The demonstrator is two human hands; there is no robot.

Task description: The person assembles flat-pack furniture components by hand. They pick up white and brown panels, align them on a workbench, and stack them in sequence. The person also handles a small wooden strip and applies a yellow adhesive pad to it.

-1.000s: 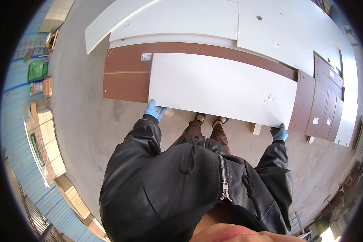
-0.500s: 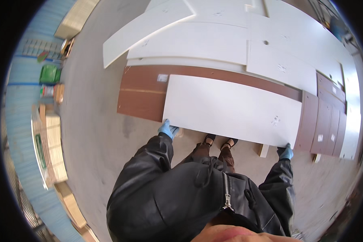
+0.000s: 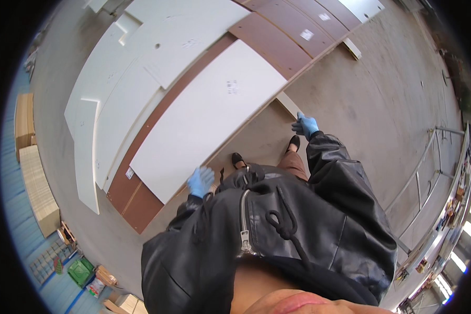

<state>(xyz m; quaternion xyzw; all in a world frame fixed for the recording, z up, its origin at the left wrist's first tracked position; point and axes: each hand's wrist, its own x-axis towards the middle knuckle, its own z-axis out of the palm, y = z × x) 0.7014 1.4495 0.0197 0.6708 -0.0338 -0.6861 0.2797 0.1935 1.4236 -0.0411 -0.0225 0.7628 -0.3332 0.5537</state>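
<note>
A long white panel (image 3: 209, 115) lies flat on top of brown panels (image 3: 138, 201), with a small printed label on its face. Just off its near edge is my left hand (image 3: 200, 181), in a blue glove, fingers spread and holding nothing. My right hand (image 3: 305, 125), gloved in blue too, hangs to the right of the panel with its fingers apart and nothing in it. It is near the end of a pale wooden support beam (image 3: 288, 106) that sticks out from under the stack.
More white panels (image 3: 125, 68) lie beyond, one jutting out at the left. Another support beam (image 3: 352, 48) pokes out at the far right. Stacked boards (image 3: 39, 188) and a green bin (image 3: 80, 271) stand at left. A metal frame (image 3: 418, 183) stands at right on the concrete floor (image 3: 361, 136).
Both hands have let go of the white panel and drawn back from its edge. The view has turned to the right, so the stack now slants across it.
</note>
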